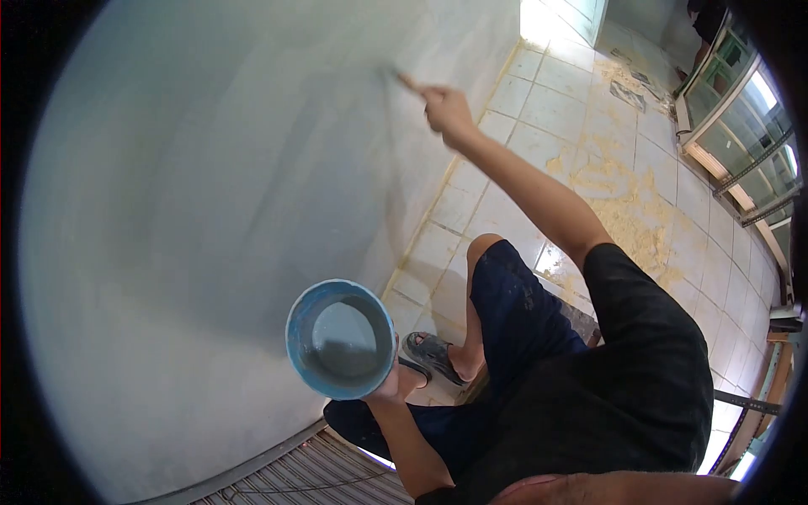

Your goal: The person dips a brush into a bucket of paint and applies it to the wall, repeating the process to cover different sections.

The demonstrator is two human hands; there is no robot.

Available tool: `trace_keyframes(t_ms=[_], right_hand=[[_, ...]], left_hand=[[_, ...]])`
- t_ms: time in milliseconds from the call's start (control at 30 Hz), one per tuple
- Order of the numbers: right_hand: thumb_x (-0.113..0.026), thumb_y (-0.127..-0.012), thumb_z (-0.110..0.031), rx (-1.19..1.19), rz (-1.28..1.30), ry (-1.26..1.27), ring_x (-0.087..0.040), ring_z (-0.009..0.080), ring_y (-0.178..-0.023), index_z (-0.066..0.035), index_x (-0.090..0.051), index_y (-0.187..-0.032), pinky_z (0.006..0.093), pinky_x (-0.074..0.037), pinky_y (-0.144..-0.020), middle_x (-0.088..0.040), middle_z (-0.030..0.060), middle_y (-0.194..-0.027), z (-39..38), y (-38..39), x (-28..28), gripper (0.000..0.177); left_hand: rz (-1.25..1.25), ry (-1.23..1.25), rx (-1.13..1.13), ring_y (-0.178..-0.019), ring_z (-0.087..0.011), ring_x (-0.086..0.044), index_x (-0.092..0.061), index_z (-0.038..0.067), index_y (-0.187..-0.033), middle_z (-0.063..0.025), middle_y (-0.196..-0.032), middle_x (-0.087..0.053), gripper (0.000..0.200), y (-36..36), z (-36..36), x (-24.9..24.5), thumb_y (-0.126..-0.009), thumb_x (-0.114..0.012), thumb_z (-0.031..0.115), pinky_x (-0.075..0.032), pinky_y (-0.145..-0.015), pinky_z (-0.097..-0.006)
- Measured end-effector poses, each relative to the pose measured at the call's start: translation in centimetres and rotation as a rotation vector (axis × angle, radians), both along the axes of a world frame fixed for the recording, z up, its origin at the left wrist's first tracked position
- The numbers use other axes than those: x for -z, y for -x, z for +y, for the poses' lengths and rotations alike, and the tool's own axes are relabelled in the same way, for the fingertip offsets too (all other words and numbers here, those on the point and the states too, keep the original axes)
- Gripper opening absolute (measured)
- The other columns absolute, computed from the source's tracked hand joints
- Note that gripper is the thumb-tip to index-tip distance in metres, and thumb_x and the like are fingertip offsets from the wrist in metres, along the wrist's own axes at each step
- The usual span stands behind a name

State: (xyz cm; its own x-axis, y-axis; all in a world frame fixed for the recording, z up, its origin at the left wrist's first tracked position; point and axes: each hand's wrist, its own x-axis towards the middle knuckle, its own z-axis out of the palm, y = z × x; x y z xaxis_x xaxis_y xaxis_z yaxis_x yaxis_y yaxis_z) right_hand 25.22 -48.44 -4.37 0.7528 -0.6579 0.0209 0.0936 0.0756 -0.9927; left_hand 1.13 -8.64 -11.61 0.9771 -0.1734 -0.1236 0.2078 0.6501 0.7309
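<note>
My right hand (447, 110) is closed around the wooden handle of a paintbrush (407, 80), arm stretched out toward the grey wall (210, 168). The brush's dark head is blurred and overlaps the wall surface. Low in the view, my left hand (389, 385) grips the side of a round blue bucket (383, 307), its fingers mostly hidden behind it. Pale grey liquid paint (343, 330) lies in the bottom of the bucket, partly in shadow. The bucket is held in front of the wall, near my left knee.
White floor tiles (505, 93) run along the wall, with yellowish stains (627, 210) on them. Framed glass panels (741, 109) lean at the right. A slatted metal shutter (303, 475) is at the bottom left. Part of another person (705, 25) shows at the top right.
</note>
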Motion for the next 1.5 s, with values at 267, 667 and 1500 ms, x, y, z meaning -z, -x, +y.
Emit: trace_keyframes(t_ms=[267,667,1500], right_hand=[[-0.070,-0.096,-0.050,0.225,0.008,0.141,-0.055,0.0158,-0.050,0.002,-0.080,-0.095,0.0369,-0.047,-0.050,-0.060,0.0097,-0.059,-0.1,-6.6,-1.8,0.053],[-0.067,-0.098,-0.028,0.076,0.027,-0.138,-0.049,0.0133,-0.045,0.003,-0.076,-0.105,0.0314,-0.039,-0.042,-0.057,0.0051,-0.062,-5.5,-3.8,-3.0,0.034],[-0.075,-0.095,-0.018,-0.674,0.112,0.158,-0.040,0.0068,-0.054,-0.001,-0.076,-0.119,0.0245,-0.028,-0.044,-0.055,0.0007,-0.073,-3.0,-1.4,-5.1,0.030]], left_hand=[[0.309,0.476,-0.100,-0.134,-0.0449,-0.043,-0.035,0.009,-0.158,-0.0279,-0.156,-0.036,0.089,0.0,-0.2,-1.1,-0.091,-0.062,0.059,-0.043,-0.104,-0.0501],[0.236,0.258,-0.058,-0.129,-0.0440,-0.050,-0.041,0.007,-0.155,-0.0285,-0.150,-0.045,0.084,-1.4,-2.5,-1.4,-0.091,-0.059,0.058,-0.049,-0.097,-0.0461],[0.210,0.460,-0.067,-0.132,-0.0464,-0.045,-0.043,0.008,-0.154,-0.0262,-0.148,-0.046,0.087,-1.0,-0.8,-1.5,-0.086,-0.068,0.056,-0.048,-0.100,-0.0486]])
